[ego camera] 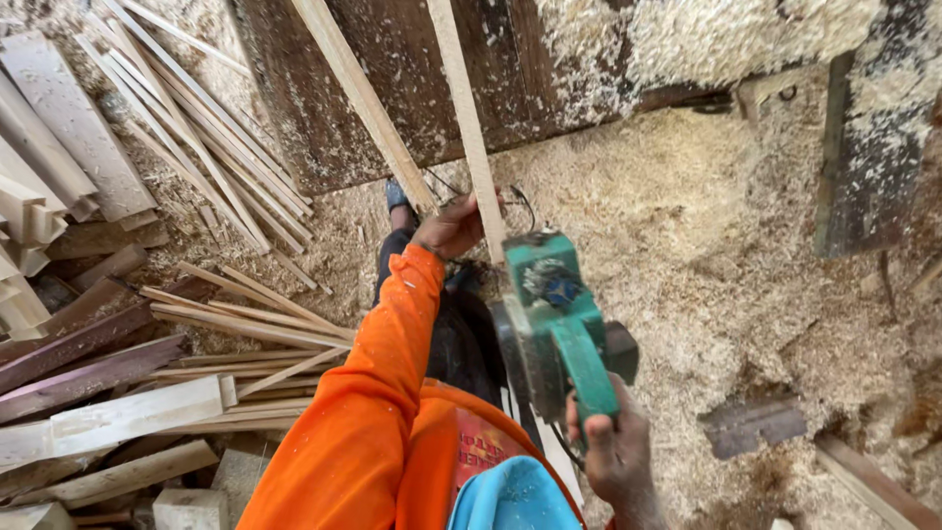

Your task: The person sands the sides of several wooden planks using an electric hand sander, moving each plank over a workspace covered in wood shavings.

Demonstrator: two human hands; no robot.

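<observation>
My left hand (pixel 451 228), at the end of an orange sleeve, grips a long pale wooden strip (pixel 463 108) that runs up and away from me. My right hand (pixel 613 453) is closed around the handle of a green electric planer (pixel 554 319), which sits over the near end of the same strip. A second pale strip (pixel 363 98) lies beside the first, slanting up to the left. The part of the strip under the planer is hidden.
Thick sawdust (pixel 706 226) covers the ground to the right. Dark planks (pixel 392 69) lie at the top. A heap of thin battens (pixel 196 128) and thicker timber offcuts (pixel 108 412) fills the left side. A dark board (pixel 863 147) lies at right.
</observation>
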